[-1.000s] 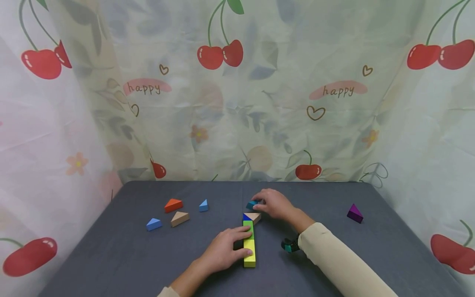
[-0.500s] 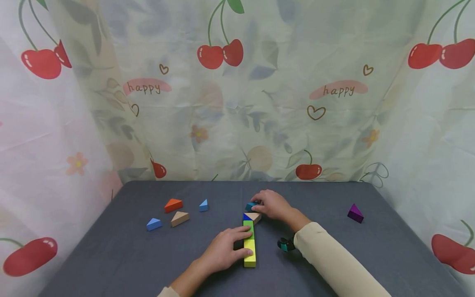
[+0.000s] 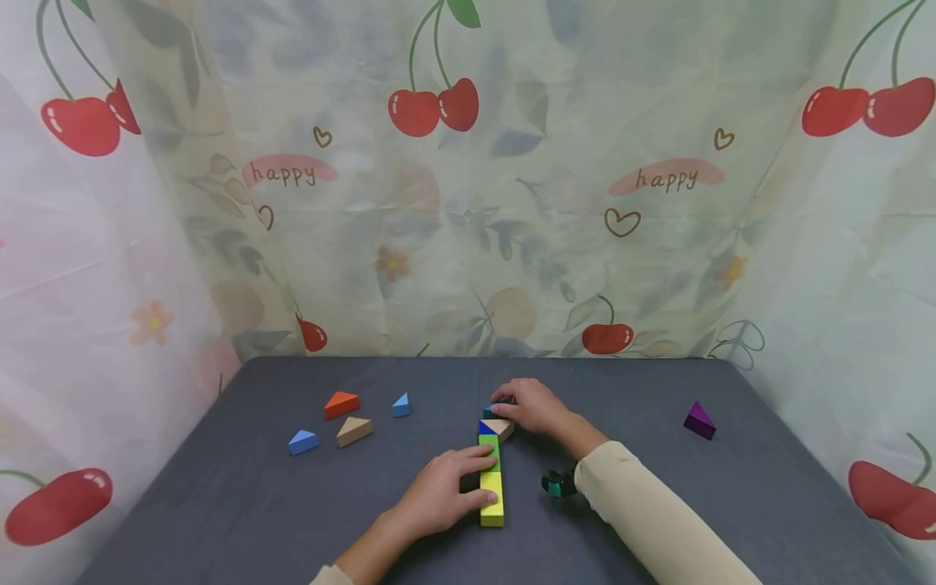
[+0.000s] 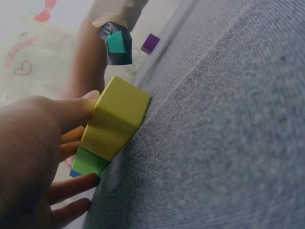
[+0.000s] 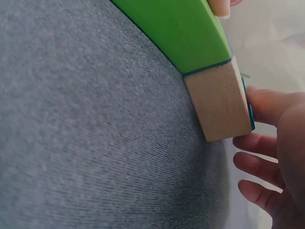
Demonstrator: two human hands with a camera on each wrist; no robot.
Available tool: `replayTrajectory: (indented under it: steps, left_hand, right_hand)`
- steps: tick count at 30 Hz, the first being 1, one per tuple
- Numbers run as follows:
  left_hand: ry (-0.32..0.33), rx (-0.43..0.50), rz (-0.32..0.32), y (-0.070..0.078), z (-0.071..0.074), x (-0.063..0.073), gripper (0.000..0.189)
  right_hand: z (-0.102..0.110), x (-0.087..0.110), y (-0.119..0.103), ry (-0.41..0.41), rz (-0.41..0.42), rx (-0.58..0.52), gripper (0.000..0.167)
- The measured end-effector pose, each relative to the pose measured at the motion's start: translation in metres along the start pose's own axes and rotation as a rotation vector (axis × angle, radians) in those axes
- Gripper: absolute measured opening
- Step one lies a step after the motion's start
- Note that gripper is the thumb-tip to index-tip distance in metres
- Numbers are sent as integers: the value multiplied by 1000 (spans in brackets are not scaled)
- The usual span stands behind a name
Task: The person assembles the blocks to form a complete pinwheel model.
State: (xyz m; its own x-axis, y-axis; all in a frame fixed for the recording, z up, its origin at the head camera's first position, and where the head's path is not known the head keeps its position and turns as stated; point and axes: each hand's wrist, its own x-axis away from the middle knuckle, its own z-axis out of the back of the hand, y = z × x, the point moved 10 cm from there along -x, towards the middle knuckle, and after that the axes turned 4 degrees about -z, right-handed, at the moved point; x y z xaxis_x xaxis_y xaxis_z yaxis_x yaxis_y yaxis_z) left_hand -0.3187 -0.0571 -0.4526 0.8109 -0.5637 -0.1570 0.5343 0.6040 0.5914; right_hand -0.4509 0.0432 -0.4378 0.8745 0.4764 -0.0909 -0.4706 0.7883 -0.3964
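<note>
A column of blocks runs along the middle of the table: a yellow block (image 3: 491, 514) nearest, a green block (image 3: 492, 461) behind it, then a dark blue triangular block (image 3: 486, 427) beside a plain wood triangular block (image 3: 503, 426). My left hand (image 3: 439, 496) rests on the column from the left, thumb on the yellow block and fingers at the green one. At the far end, a teal block (image 3: 489, 412) is pinched by my right hand (image 3: 537, 408), which covers most of it. In the right wrist view only a thin teal edge (image 5: 251, 112) shows behind the wood block (image 5: 219, 102).
On the left lie an orange-red triangular block (image 3: 342, 404), a wood one (image 3: 354, 431), a blue one (image 3: 303, 442) and a small light blue one (image 3: 400, 405). A purple triangular block (image 3: 700, 421) sits far right. Printed cloth (image 3: 468, 244) hangs behind the table.
My right hand has drawn the teal block slightly nearer and leftward, close to the column's far end. The left hand and the other blocks stay put.
</note>
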Motion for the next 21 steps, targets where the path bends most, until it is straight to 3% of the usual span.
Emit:
replayTrajectory:
  steps: [21]
  left_hand:
    - [17, 1, -16, 1, 1, 1, 55]
  right_hand:
    - [-5, 8, -7, -2, 31, -82, 20]
